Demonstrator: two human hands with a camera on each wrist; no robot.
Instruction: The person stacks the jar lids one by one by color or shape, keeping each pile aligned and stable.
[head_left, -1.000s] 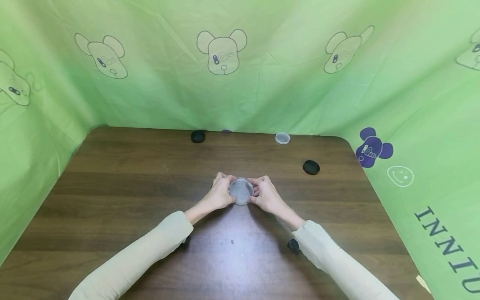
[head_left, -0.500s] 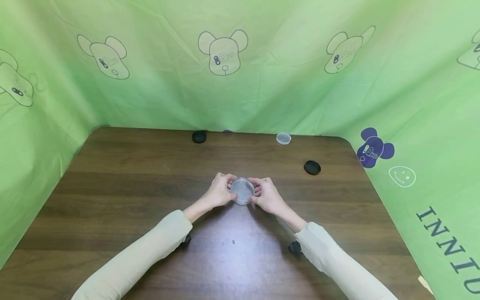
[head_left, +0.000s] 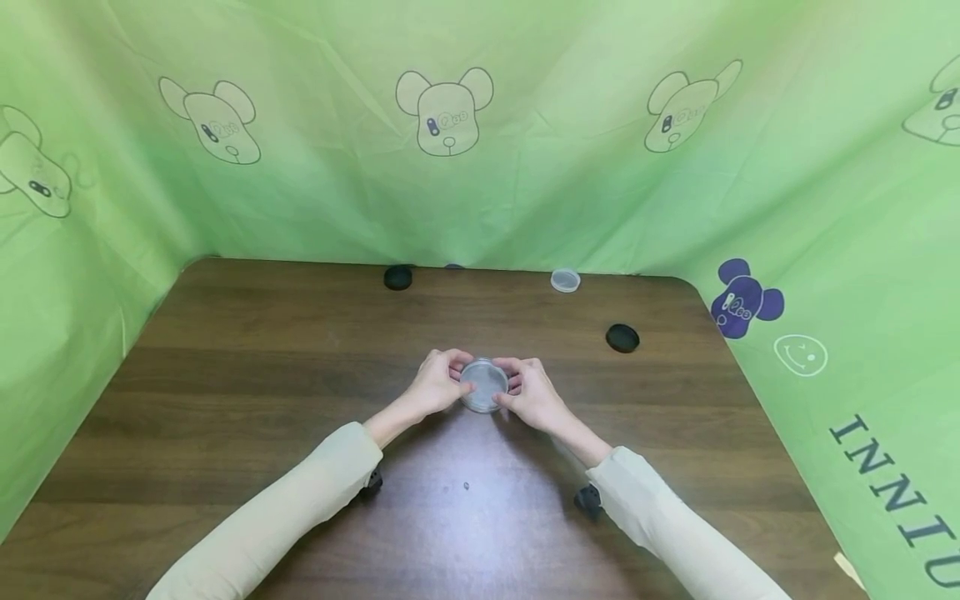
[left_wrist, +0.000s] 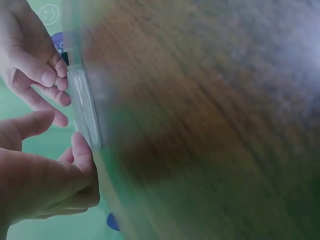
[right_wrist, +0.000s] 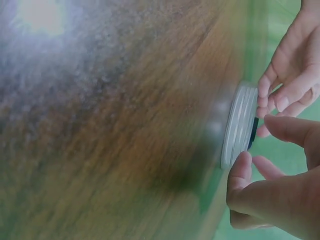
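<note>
From where I stand, green cloth (head_left: 525,208) hangs beyond the person's hands and on both sides of them, printed with bear heads. Under the hands spreads a wood-grained tabletop (head_left: 225,375), and a pale sleeve (head_left: 300,492) covers most of each arm.

The left hand (head_left: 437,382) and the right hand (head_left: 537,395) face each other, each partly closed in a loose curl, with a thumb at the near rim and fingers round the far side of one clear dish (head_left: 484,383). The dish lies between them, low over the tabletop; whether it quite rests there I cannot tell. Its edge shows parallel ridges (a lid over a base, I'd guess).

I judge it light and stiff, thin plastic perhaps, slick on its flat face and liable to crack if squeezed hard. The rim is the place to hold it, lightly, from opposite sides, as these fingertips do; if it is two pieces, a low pinch would lift both and a high one only the upper.

Past the right hand sit a black disc (head_left: 622,338) and, farther off, a clear disc (head_left: 566,281). Another dark round piece (head_left: 397,277) lies beyond the left hand. A tiny speck (head_left: 466,485) marks the wood nearer the person than either hand.
</note>
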